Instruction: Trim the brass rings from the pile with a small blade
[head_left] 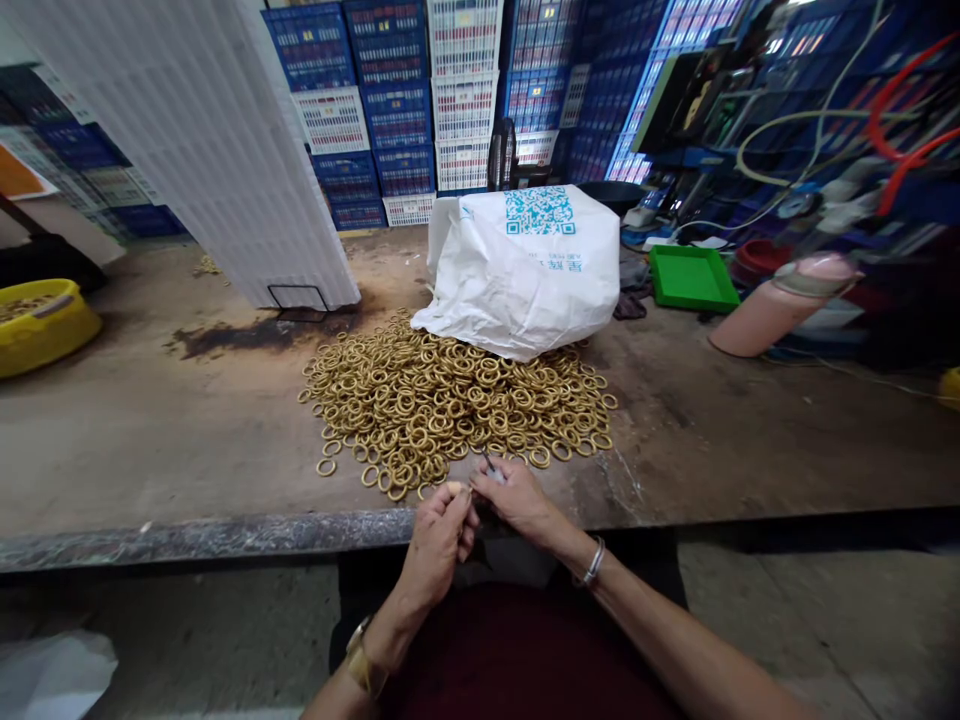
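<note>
A wide heap of brass rings (pixel 450 400) lies on the worn workbench (pixel 150 430), spilling from under a white sack (pixel 525 265). At the bench's near edge my left hand (pixel 439 535) is closed in a pinch on a single brass ring (pixel 454 488). My right hand (pixel 517 495) is closed around a thin metal tool (pixel 489 463) whose tip pokes up beside the ring. Both hands touch each other just in front of the heap. A watch sits on my left wrist and a bangle on my right.
A yellow tub (pixel 41 325) holding rings sits at the far left. A white ribbed panel (pixel 202 150) leans behind the heap. A green tray (pixel 691 277) and a pink cylinder (pixel 780 305) lie at the right. Stacked blue and white crates (pixel 420 110) fill the background.
</note>
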